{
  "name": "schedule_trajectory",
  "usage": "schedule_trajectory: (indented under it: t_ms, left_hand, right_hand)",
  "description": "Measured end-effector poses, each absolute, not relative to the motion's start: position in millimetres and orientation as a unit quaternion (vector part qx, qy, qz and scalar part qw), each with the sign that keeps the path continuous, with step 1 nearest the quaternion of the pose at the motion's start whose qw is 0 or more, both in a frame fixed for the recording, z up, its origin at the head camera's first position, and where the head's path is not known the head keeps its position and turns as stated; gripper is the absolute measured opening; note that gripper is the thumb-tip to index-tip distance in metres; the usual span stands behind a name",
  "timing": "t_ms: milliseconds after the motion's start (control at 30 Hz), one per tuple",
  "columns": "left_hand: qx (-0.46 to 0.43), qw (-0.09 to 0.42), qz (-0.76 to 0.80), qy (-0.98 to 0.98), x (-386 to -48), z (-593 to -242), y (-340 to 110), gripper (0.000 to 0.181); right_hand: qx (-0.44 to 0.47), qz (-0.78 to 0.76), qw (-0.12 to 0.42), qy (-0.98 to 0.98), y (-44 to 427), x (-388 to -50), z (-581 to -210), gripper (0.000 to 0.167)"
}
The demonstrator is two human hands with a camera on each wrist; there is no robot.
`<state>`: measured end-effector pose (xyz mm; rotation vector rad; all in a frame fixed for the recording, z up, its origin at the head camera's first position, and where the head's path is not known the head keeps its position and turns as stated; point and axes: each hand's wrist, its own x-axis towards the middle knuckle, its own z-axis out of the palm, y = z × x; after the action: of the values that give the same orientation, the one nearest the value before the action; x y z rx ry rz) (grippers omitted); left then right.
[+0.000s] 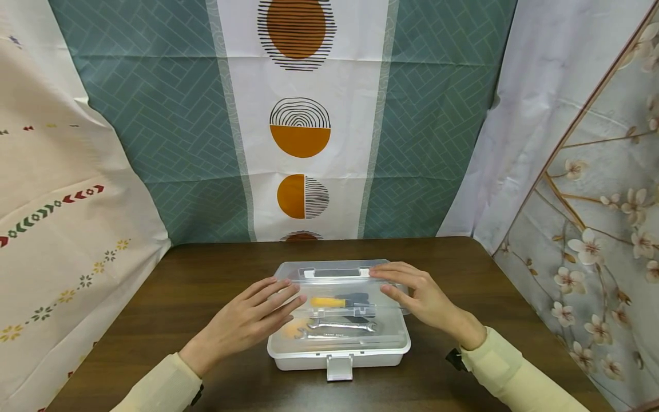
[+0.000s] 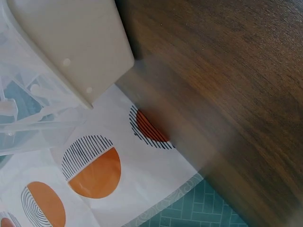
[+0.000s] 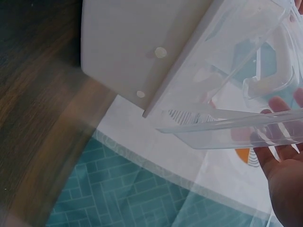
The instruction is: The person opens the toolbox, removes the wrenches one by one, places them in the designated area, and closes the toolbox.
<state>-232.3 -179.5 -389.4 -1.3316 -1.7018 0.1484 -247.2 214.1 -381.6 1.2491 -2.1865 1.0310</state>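
A white toolbox (image 1: 373, 358) with a clear lid (image 1: 334, 265) sits on the table; its front latch (image 1: 339, 369) hangs down. Both wrist views show the lid tilted up from the white base (image 3: 132, 42). Through the clear plastic I see wrenches (image 1: 340, 325) and a yellow-handled screwdriver (image 1: 328, 301). My left hand (image 1: 252, 317) is at the lid's left side, fingers nearly straight; its thumb is hard to make out. My right hand (image 1: 424, 294) touches the lid's right side, thumb and fingers spread; some fingers (image 3: 277, 105) show beside and through the rim.
The dark wooden table (image 1: 221, 274) runs back to a green and white patterned cloth (image 1: 170, 143). A cream cloth (image 1: 67, 229) hangs at the left, and a floral cloth (image 1: 582, 269) at the right.
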Motion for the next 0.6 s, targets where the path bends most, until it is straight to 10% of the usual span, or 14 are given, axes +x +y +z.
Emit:
schedule_trajectory:
  t_ms: [600]
  left_hand:
    - [-0.544, 0.468, 0.066, -0.693, -234.5, -384.9, -178.9, 0.039]
  right_hand:
    - [0.419, 0.389, 0.245, -0.783, 233.1, -250.3, -385.3, 0.041]
